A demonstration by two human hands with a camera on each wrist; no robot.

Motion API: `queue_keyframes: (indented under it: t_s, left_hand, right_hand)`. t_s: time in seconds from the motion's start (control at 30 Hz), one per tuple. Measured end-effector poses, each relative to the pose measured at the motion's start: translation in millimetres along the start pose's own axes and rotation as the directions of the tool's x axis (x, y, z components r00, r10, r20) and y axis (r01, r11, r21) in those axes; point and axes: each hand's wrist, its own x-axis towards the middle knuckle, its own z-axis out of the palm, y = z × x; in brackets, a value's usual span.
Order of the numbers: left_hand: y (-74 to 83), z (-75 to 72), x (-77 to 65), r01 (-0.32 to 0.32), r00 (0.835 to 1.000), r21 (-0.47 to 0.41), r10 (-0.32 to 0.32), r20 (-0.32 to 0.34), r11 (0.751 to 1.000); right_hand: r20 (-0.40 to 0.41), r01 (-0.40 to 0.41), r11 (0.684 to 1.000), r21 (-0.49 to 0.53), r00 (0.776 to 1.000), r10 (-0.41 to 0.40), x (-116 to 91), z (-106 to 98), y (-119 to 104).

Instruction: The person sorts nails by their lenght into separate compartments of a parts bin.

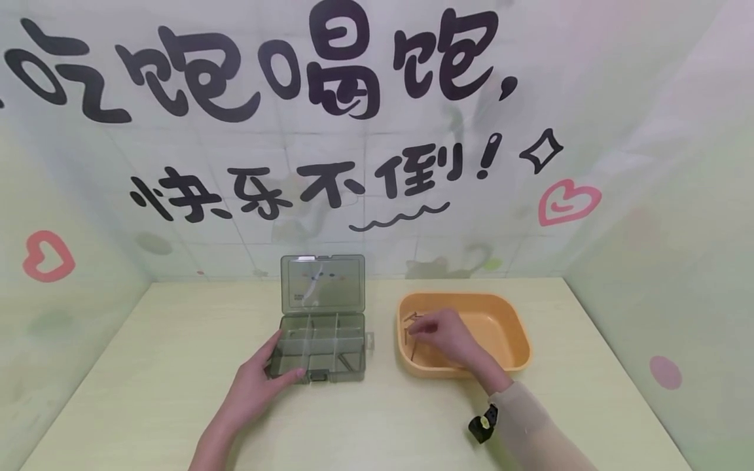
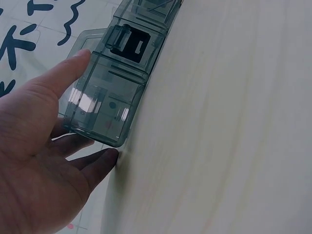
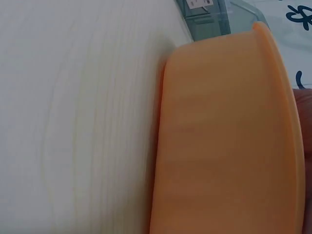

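Observation:
A translucent grey-green compartment box (image 1: 321,345) stands on the table, its lid (image 1: 323,284) raised at the back. My left hand (image 1: 257,381) holds its left end, thumb on the front rim and fingers along the side; the left wrist view shows this hand (image 2: 44,141) close. Thin dark metal pieces (image 1: 346,362), like screws, lie in the box's front right compartment. My right hand (image 1: 448,335) reaches into an orange tray (image 1: 503,337), fingertips together among similar thin pieces (image 1: 411,316). I cannot tell whether the fingertips pinch one.
The tray stands right of the box with a narrow strip of table (image 1: 381,386) between them. A printed wall sheet (image 1: 365,248) rises behind both, with side panels left and right. The right wrist view is mostly filled by the tray's outer wall (image 3: 224,136).

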Motion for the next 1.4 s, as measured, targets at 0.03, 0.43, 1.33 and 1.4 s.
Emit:
queue_keyframes:
  t_s: [0.03, 0.43, 1.33, 1.4]
  left_hand:
    - [0.1, -0.1, -0.3, 0.001, 1.0, -0.001, -0.001, 0.002, 1.0]
    - [-3.0, 0.4, 1.4, 0.008, 1.0, 0.0, -0.008, 0.0, 1.0]
    - [-0.7, 0.8, 0.7, 0.0, 1.0, 0.022, 0.0, -0.009, 1.0]
    - [-0.9, 0.8, 0.5, 0.002, 1.0, 0.028, -0.002, -0.009, 1.0]
  right_hand:
    - [0.029, 0.01, 1.0, -0.011, 1.0, -0.01, -0.1, -0.5, 1.2]
    - [0.179, 0.035, 0.995, -0.089, 0.984, -0.019, 6.6, -2.0, 13.1]
    - [0.218, 0.068, 0.971, -0.231, 0.976, -0.017, 13.1, -8.2, 22.6]
    - [0.227, 0.076, 0.968, -0.24, 0.974, -0.02, 12.7, -8.5, 23.2]
